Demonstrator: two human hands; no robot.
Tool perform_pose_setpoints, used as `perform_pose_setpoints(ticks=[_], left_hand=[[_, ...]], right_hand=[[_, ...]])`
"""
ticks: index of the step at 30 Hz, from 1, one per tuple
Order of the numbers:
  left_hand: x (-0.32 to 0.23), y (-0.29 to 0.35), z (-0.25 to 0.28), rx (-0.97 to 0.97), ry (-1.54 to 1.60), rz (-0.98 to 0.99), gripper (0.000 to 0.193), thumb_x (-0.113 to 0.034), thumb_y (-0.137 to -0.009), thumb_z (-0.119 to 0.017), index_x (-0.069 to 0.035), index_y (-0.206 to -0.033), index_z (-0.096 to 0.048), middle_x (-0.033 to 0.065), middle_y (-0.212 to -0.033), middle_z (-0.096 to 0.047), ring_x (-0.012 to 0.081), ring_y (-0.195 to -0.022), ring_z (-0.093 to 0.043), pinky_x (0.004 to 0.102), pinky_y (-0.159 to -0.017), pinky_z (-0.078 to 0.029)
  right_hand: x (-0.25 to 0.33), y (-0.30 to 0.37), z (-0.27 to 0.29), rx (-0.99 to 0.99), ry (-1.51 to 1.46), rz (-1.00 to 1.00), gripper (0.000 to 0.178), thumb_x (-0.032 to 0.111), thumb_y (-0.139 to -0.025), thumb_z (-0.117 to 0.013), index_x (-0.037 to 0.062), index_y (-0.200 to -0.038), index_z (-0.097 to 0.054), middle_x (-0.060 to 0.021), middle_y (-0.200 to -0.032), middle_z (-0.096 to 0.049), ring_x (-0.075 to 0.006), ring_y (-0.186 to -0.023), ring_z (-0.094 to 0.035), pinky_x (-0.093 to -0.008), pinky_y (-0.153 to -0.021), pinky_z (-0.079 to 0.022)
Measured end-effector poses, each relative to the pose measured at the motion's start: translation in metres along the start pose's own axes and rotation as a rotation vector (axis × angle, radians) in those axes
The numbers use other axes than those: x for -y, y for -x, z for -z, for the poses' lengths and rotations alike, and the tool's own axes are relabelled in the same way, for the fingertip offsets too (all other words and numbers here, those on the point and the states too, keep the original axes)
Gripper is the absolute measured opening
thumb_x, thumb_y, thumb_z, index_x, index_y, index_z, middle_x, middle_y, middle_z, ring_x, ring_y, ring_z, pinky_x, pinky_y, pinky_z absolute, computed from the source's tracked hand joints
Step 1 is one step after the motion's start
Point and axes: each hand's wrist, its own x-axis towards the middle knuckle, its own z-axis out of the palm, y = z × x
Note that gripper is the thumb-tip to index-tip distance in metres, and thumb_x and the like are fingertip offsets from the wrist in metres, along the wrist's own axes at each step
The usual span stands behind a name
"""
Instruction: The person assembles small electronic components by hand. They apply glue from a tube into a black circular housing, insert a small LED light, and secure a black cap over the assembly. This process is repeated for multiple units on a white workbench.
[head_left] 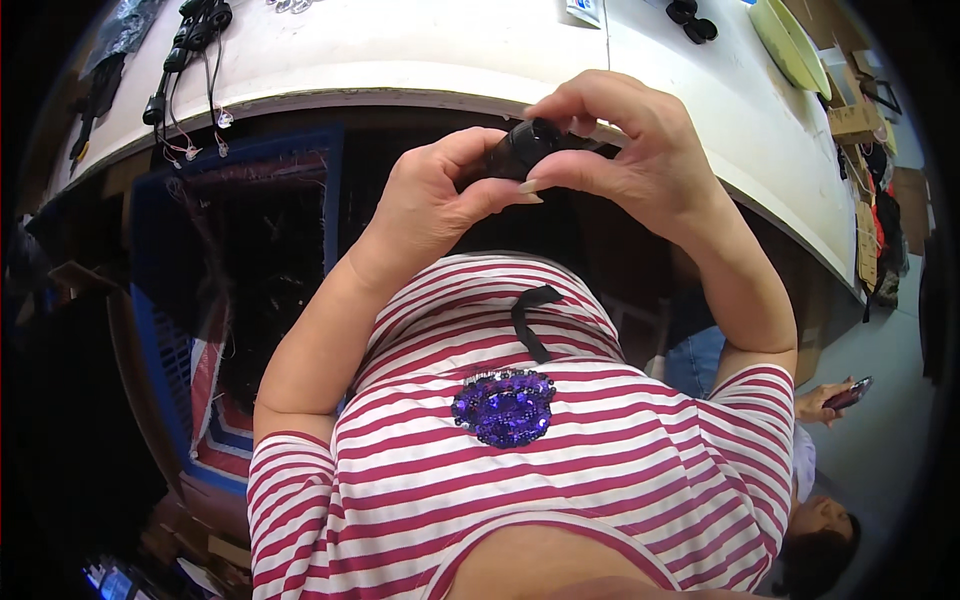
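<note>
In front of my chest, near the table's front edge, both my hands hold a glossy black cylindrical piece [524, 150]. My left hand [428, 200] grips its left end between thumb and curled fingers. The thumb and index finger of my right hand [650, 150] close on its right side, and the two thumbs nearly meet below it. My fingers cover much of the piece, so its exact kind cannot be told. On the table's left lie black handle-like pieces [180, 55] with cords and loose wire ends hanging over the edge.
The white table [400, 60] spans the far side. A pale yellow basin [785, 45], small black round parts [697, 22] and a white-blue tube [583, 10] rest on it. A blue crate [155, 300] stands below left. At right, another person's hand [812, 404] holds a dark object.
</note>
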Motion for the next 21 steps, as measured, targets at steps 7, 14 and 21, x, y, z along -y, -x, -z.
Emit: perform_pose_setpoints(ticks=[7,14,21], left_hand=[[0.000,0.000,0.004,-0.010,-0.066,-0.106,0.023,-0.006,-0.079,-0.063,0.000,-0.101,-0.058,0.0011,-0.078,-0.060,0.0057,-0.069,-0.055,0.0185,-0.062,-0.046],[0.003,0.000,0.003,-0.012,-0.116,-0.096,0.026,-0.012,-0.075,-0.068,0.000,-0.097,-0.060,0.0044,-0.074,-0.061,0.0101,-0.066,-0.055,0.0219,-0.061,-0.046],[-0.008,0.004,0.003,-0.001,-0.275,-0.134,0.025,-0.006,-0.078,-0.065,0.001,-0.101,-0.059,0.0019,-0.081,-0.062,0.0073,-0.073,-0.056,0.0209,-0.067,-0.048]], right_hand=[[0.011,0.001,0.002,0.067,-0.046,-0.080,0.030,0.023,-0.070,-0.072,0.0045,-0.091,-0.062,-0.0072,-0.071,-0.059,-0.0166,-0.059,-0.055,-0.0268,-0.053,-0.044],[0.014,-0.001,0.001,-0.010,0.096,-0.027,0.032,0.031,-0.069,-0.072,0.0045,-0.080,-0.060,-0.0074,-0.055,-0.053,-0.0188,-0.048,-0.052,-0.0276,-0.047,-0.041],[0.023,-0.003,0.010,0.091,0.335,-0.072,0.033,0.034,-0.069,-0.070,0.0043,-0.081,-0.059,-0.0080,-0.058,-0.055,-0.0227,-0.048,-0.052,-0.0308,-0.047,-0.041]])
